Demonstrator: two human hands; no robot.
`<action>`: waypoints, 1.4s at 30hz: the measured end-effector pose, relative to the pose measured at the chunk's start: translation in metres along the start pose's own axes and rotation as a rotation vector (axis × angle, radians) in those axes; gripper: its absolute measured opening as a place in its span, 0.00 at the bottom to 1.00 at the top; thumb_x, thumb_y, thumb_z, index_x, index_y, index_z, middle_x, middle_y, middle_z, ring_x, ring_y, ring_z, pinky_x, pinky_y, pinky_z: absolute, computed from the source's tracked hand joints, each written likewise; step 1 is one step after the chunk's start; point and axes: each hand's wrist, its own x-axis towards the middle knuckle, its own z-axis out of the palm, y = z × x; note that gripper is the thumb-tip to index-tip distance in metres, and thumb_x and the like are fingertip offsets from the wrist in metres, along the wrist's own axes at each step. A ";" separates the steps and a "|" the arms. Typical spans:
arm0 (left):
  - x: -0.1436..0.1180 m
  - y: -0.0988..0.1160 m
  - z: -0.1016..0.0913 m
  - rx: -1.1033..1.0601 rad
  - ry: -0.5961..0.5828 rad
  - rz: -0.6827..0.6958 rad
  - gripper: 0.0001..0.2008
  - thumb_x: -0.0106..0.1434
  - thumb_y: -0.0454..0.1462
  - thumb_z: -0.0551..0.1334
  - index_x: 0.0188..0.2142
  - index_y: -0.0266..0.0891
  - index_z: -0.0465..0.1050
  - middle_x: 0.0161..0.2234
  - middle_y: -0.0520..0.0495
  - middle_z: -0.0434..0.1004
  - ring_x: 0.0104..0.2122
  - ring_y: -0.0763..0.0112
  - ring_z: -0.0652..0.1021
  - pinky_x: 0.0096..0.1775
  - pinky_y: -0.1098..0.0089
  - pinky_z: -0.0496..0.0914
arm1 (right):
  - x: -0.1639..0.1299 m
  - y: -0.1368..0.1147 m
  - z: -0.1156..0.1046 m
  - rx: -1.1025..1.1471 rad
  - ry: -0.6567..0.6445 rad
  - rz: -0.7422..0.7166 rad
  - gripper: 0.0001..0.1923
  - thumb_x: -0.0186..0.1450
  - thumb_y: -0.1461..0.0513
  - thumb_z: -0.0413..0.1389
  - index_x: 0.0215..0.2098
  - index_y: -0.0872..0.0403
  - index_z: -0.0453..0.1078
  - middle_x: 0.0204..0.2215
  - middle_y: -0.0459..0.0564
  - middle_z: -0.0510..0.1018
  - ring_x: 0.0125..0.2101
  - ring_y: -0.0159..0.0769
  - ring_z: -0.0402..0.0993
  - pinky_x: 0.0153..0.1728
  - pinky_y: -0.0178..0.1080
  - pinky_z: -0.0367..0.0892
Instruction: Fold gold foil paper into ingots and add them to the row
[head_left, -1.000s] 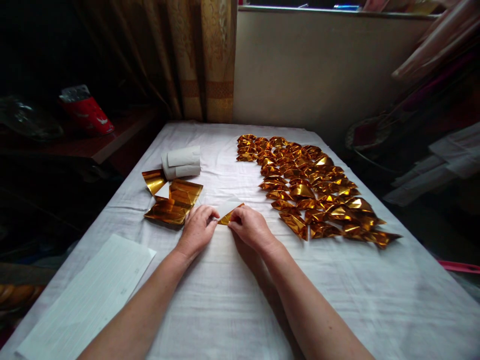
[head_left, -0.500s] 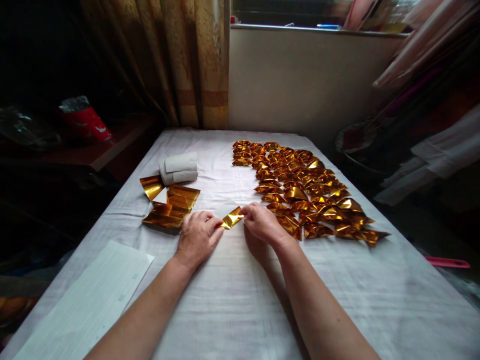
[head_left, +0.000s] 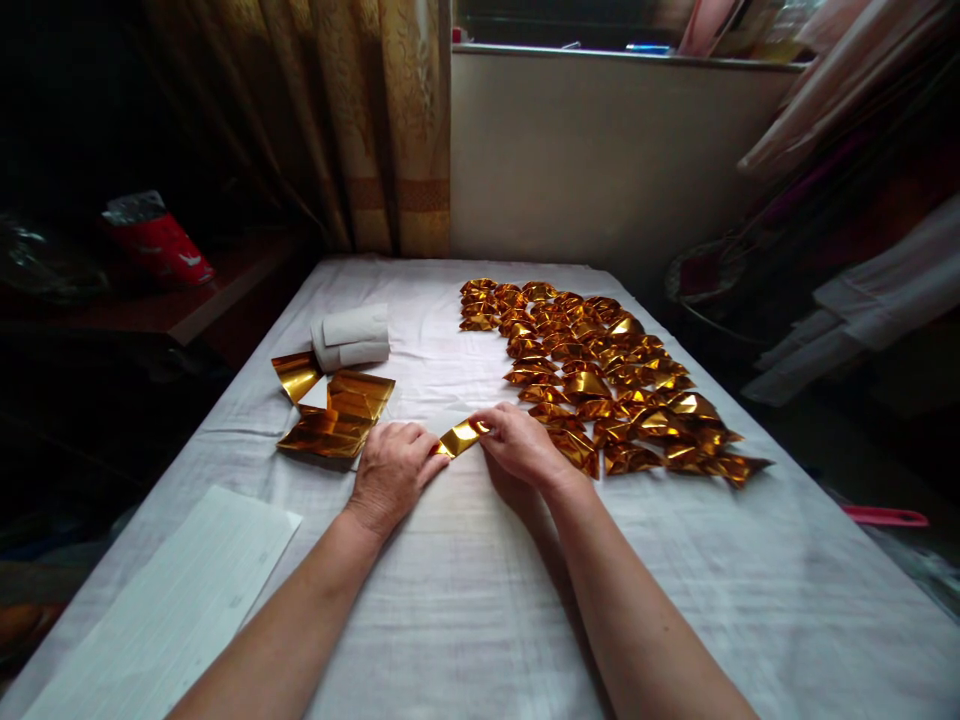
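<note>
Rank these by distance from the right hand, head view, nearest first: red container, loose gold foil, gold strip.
From the right hand:
1. gold strip: in its grip
2. loose gold foil: left, past the left hand
3. red container: far left, farther back

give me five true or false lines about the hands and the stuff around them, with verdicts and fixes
1. The left hand and right hand are at opposite ends of one gold strip. True.
2. The folded gold pieces lie to the left of both hands. False: they are spread on the right side of the white cloth.
3. The pale paper sheet lies nearer the person than the loose gold sheets. True.
4. The red container sits on the white cloth. False: it is on the brown surface to the left.
5. The white roll is in the right hand. False: it lies on the cloth beyond the loose gold sheets.
</note>
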 end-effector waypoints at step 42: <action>-0.006 0.003 0.002 -0.084 0.012 0.115 0.14 0.67 0.39 0.58 0.50 0.42 0.74 0.50 0.43 0.78 0.47 0.57 0.75 0.50 0.56 0.67 | 0.001 0.000 0.003 -0.032 0.085 -0.170 0.07 0.66 0.58 0.58 0.35 0.51 0.78 0.34 0.48 0.77 0.36 0.34 0.71 0.38 0.34 0.61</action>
